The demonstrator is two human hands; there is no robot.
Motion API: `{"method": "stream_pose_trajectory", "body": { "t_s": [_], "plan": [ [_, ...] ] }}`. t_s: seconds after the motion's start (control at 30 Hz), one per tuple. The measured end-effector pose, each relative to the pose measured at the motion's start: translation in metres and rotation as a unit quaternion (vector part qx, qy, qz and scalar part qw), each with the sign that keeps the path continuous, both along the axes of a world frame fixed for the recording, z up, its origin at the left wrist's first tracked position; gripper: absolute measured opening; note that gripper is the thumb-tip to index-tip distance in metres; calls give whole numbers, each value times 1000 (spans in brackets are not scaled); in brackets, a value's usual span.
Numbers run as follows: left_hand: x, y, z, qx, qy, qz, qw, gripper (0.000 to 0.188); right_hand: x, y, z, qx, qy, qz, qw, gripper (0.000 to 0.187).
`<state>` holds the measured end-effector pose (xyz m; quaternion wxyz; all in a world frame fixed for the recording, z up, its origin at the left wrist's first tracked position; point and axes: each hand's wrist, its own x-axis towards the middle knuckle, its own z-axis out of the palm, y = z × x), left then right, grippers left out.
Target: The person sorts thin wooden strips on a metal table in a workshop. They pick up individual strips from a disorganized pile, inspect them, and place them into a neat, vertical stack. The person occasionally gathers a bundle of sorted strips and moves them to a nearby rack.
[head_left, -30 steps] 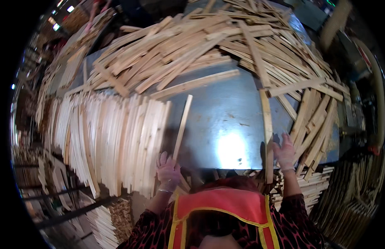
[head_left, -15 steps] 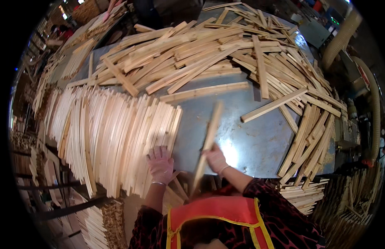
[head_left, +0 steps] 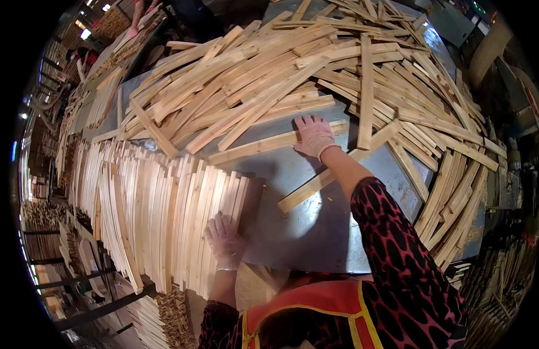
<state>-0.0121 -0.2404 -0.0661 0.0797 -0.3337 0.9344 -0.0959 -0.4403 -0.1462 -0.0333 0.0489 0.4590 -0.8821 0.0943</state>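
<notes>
My left hand (head_left: 225,241), in a pale pink glove, lies with its fingers spread on the near right part of a row of light wooden strips (head_left: 185,215) set side by side. Farther forward, my right hand (head_left: 315,136), gloved the same way, closes over a single wooden strip (head_left: 258,146) near its right end. The fingers are at the strip's far edge and the thumb at its near edge. Another wooden strip (head_left: 307,193) slants across the metal table (head_left: 293,238), passing under my right forearm.
A large loose heap of wooden strips (head_left: 252,70) covers the far side of the table. More strips (head_left: 455,192) lie crisscross at the right. A ribbed hose (head_left: 491,52) hangs at the far right. Another person's arm (head_left: 136,20) shows at the far left.
My right hand has moved forward to the strip by the heap; the strip it held upright before me is no longer in it. The slanting strip lies nearer and farther left. My left hand stays on the row.
</notes>
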Motion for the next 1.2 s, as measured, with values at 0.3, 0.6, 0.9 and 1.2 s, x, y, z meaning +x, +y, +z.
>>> {"method": "stream_pose_trajectory", "body": {
  "t_s": [0.3,0.6,0.9,1.2],
  "plan": [
    [-7,0,8,7,-22,18,1000,84,5,168,-2,130,-165,-5,978,55],
    [-25,32,57,180,135,-31,974,102,102,221,3,-187,-196,-77,960,79],
    [-39,44,91,559,335,269,709,59,215,186,36,-81,-227,120,963,67],
    [23,30,28,47,32,6,998,66,132,241,32,170,-50,81,981,32]
  ]
}}
